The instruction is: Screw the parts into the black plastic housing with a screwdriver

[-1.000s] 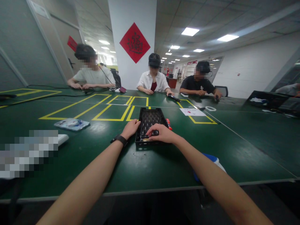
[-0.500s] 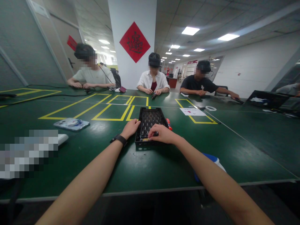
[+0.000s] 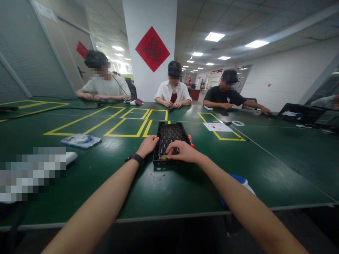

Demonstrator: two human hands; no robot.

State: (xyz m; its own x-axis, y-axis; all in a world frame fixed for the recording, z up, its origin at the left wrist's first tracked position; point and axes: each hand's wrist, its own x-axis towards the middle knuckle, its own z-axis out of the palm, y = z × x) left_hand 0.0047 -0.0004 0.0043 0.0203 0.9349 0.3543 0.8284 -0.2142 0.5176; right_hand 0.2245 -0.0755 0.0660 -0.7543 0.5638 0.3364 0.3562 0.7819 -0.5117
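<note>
A black gridded tray [image 3: 172, 132] lies on the green table [image 3: 169, 183] straight ahead of me. My left hand [image 3: 148, 144], with a black watch on its wrist, rests against the tray's left rim, fingers curled on the edge. My right hand [image 3: 182, 151] is over the tray's near end, fingertips pinched down at a small yellowish piece [image 3: 164, 156] in the tray. What the fingers grip is too small to name. A red pen-like tool [image 3: 190, 139] lies along the tray's right side.
Three people sit at the far side, hands on the table. A phone-like flat object [image 3: 81, 140] lies at the left, a white paper [image 3: 217, 126] and tape roll [image 3: 237, 122] at the right. A blue-and-white object [image 3: 242, 180] sits under my right forearm. Yellow tape marks boxes.
My right hand's fingers have shifted slightly left and lower onto the tray's near end. The middle person drew both hands together; the right person stretched an arm out to the right.
</note>
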